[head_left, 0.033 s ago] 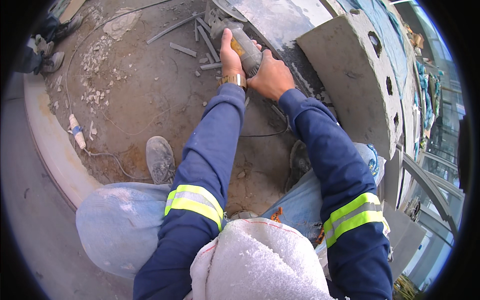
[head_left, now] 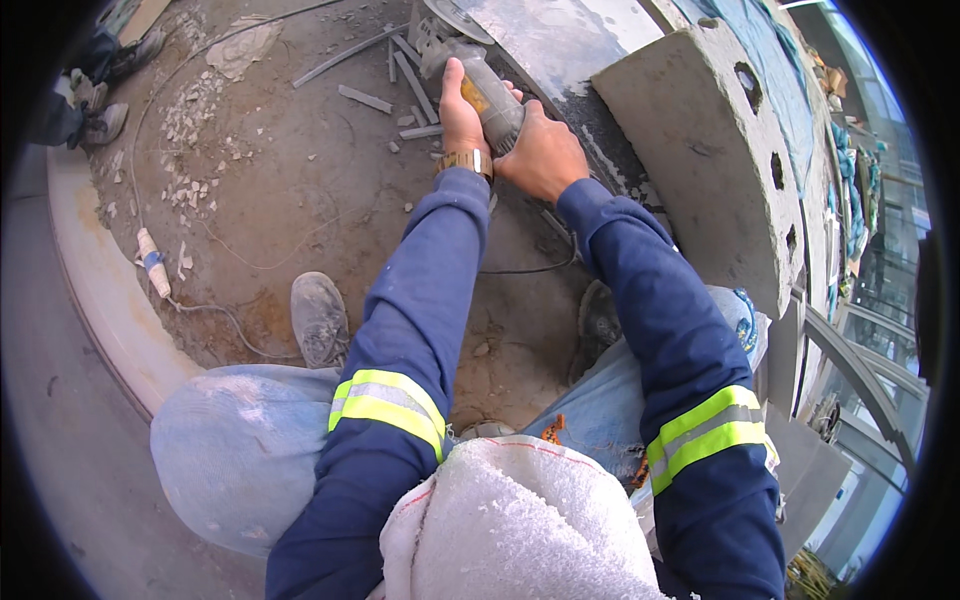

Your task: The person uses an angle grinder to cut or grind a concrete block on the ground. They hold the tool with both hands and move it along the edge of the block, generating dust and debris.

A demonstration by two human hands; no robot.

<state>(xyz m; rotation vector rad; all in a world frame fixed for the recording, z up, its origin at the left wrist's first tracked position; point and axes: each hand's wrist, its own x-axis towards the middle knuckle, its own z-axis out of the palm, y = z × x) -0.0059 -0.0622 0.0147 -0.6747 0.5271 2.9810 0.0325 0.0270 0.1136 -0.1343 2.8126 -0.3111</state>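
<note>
One grey power tool [head_left: 500,108], held two-handed
Our left grip [head_left: 462,120] clasps its middle, our right grip [head_left: 547,153] its near end; likely heavy and stiff, best held there.

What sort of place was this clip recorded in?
Probably a construction or stone-cutting site: there's a grey cylindrical power tool, pale broken rubble chips scattered over a dusty brown floor, and a thick grey concrete-like slab with holes.
</note>
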